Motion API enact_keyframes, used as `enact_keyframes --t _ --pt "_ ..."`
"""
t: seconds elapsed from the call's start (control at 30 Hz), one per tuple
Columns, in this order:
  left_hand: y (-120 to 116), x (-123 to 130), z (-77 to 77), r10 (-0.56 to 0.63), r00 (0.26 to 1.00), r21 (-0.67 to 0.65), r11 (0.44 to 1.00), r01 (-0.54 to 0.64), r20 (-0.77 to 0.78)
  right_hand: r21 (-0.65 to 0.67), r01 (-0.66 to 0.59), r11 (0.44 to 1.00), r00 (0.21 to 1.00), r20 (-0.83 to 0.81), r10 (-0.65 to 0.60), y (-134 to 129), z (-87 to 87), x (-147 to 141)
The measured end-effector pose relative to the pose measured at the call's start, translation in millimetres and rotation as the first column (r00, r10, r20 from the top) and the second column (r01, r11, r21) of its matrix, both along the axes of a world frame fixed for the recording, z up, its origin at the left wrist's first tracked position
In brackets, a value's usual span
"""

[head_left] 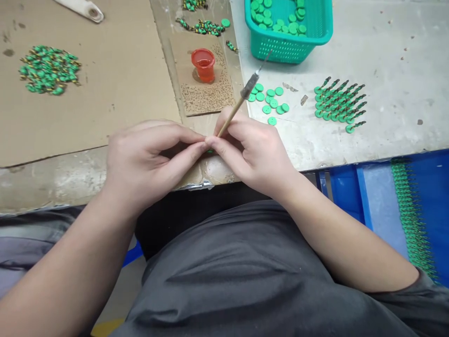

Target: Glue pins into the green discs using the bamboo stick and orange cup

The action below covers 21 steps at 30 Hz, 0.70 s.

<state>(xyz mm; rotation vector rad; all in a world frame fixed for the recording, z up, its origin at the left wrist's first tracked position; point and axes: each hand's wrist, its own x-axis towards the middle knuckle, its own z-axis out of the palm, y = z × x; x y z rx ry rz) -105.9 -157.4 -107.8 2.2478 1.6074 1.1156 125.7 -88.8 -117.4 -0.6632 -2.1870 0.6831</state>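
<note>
Well — right hand point(263, 150) near table edge point(379, 155)

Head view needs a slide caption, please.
Left hand and right hand meet near loose green discs, the right holding a stick.

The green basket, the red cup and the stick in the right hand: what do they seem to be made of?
Green basket: probably moulded plastic, slightly shiny, with regular small holes in its wall.
Red cup: likely plastic, glossy and seemingly translucent, though glass is possible.
Stick: the smooth, light-brown shaft suggests wood or bamboo; the dark wrapping may be tape.
</note>
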Motion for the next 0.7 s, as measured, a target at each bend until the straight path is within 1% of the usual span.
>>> enact_keyframes --t 0.2,0.33,0.43,0.5,0.53,0.6,0.7 --pt "-1 1 6.4 0.018 0.999 -0.081 0.997 -0.014 0.039 -0.074 0.014 0.997 1.000 0.028 -0.012 -7 6.1 -2" --pt "-2 1 7.0 0.018 0.999 -0.066 0.998 -0.015 0.049 -0.094 0.016 0.995 0.999 0.046 -0.012 -11 7.3 -6" --pt "-1 1 6.1 0.026 0.996 -0.070 0.997 -0.020 0.081 -0.091 -0.010 0.996 1.000 0.011 0.011 -10 4.0 -10" --pt "0 0 6.3 0.043 0.991 -0.113 0.993 -0.029 0.125 -0.112 -0.012 0.994 1.000 -0.029 0.009 -9 1.5 -10" --pt "0 0 6.6 0.057 0.988 -0.140 0.990 -0.037 0.145 -0.142 0.004 0.990 0.999 -0.051 -0.012 -9 0.7 -8" --pt "1 0 7.3 0.084 0.981 -0.178 0.983 -0.052 0.177 -0.239 0.075 0.968 0.987 -0.119 -0.105 -10 0.3 -2" --pt "0 -1 8.0 0.131 0.967 -0.216 0.973 -0.083 0.218 -0.386 0.153 0.910 0.932 -0.251 -0.263 -15 3.6 16"
